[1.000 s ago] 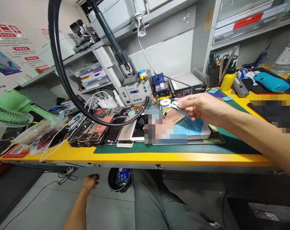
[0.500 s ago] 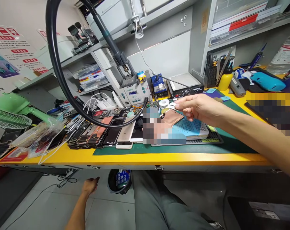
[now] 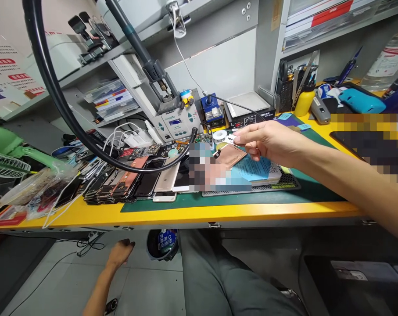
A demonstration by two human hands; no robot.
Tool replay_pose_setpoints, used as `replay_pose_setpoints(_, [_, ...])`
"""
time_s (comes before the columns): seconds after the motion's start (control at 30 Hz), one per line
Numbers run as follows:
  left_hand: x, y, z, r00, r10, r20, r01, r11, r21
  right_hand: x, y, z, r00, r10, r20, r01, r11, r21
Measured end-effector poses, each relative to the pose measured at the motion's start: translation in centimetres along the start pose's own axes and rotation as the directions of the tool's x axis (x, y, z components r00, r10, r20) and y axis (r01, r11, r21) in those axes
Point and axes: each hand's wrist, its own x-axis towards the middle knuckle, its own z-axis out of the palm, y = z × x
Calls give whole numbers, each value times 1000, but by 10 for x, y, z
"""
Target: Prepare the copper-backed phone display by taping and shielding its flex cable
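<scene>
My right hand (image 3: 267, 140) reaches over the bench from the right, its fingertips pinching a small flat white-and-silver piece (image 3: 231, 139), perhaps a blade. Just below it lies a copper-coloured phone plate (image 3: 230, 156) on a blue printed booklet (image 3: 253, 170). A solder spool (image 3: 219, 135) sits just left of my fingertips. My left hand (image 3: 120, 253) hangs below the bench near my leg, holding nothing I can see. Blurred patches hide the area left of the plate.
Several opened phones (image 3: 129, 180) lie in a row on the green mat (image 3: 231, 201). A black hose (image 3: 54, 90) loops across the left. A rework station (image 3: 172, 120) and a blue soldering unit (image 3: 212, 109) stand behind. A bin (image 3: 162, 245) sits under the bench.
The whole scene has shifted left and slightly up in view as my head turned. My right hand still pinches the small piece above the plate. My left hand stays low.
</scene>
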Motion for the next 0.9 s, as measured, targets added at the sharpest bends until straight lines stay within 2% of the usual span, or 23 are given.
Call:
replay_pose_setpoints(0.07, [-16, 17, -2, 982, -35, 184, 28, 999, 39, 0, 0, 0, 1000, -1, -1, 1, 1000, -1])
replay_pose_setpoints(0.13, [-38, 40, -6, 934, -3, 358, -21, 998, 62, 0, 1, 0, 1000, 2, -3, -2, 1000, 3])
replay_pose_setpoints(0.23, [-84, 81, -19, 810, 148, 567, -196, 980, 23, 1, 0, 1, 1000, 14, -5, -14, 1000, 14])
replay_pose_setpoints(0.3, [-118, 111, -33, 729, 305, 613, -329, 941, -76, 2, 0, 1, 1000, 20, -23, -20, 1000, 12])
replay_pose_setpoints(0.37, [-150, 141, -50, 700, 451, 554, -444, 882, -157, 3, -1, 0, 999, 16, -46, -16, 1000, 10])
replay_pose_setpoints(0.4, [-162, 157, -58, 703, 528, 476, -516, 840, -168, 4, -1, -1, 998, 13, -56, -13, 1000, 12])
replay_pose_setpoints(0.43, [-173, 172, -65, 674, 651, 348, -654, 746, -128, 5, 0, -2, 998, 9, -66, -9, 1000, 15])
replay_pose_setpoints(0.47, [-181, 189, -70, 613, 768, 184, -772, 632, -66, 6, 0, -3, 997, 6, -72, -5, 1000, 18])
replay_pose_setpoints(0.5, [-187, 205, -74, 506, 862, 15, -862, 506, -11, 6, 0, -5, 997, 3, -79, -1, 1000, 21])
replay_pose_setpoints(0.57, [-193, 236, -75, 267, 935, -232, -945, 302, 128, 8, 2, -7, 996, -4, -87, 6, 1000, 26])
replay_pose_setpoints(0.6, [-194, 249, -74, 150, 942, -300, -955, 217, 203, 9, 2, -8, 996, -7, -89, 9, 1000, 28])
replay_pose_setpoints(0.63, [-194, 261, -71, 68, 947, -313, -949, 158, 272, 9, 3, -9, 996, -9, -89, 12, 999, 30])
replay_pose_setpoints(0.67, [-193, 271, -68, 19, 955, -296, -933, 123, 338, 10, 4, -9, 996, -13, -90, 16, 999, 32])
replay_pose_setpoints(0.7, [-192, 279, -64, -9, 963, -269, -912, 103, 396, 10, 4, -10, 996, -16, -91, 19, 999, 34])
replay_pose_setpoints(0.77, [-188, 289, -58, -29, 976, -215, -875, 79, 478, 11, 5, -10, 995, -22, -92, 26, 999, 37])
replay_pose_setpoints(0.83, [-186, 292, -54, -54, 980, -191, -854, 54, 517, 11, 5, -10, 996, -27, -90, 32, 999, 44])
replay_pose_setpoints(0.9, [-185, 291, -53, -97, 978, -185, -843, 18, 538, 11, 6, -11, 996, -32, -81, 36, 998, 53])
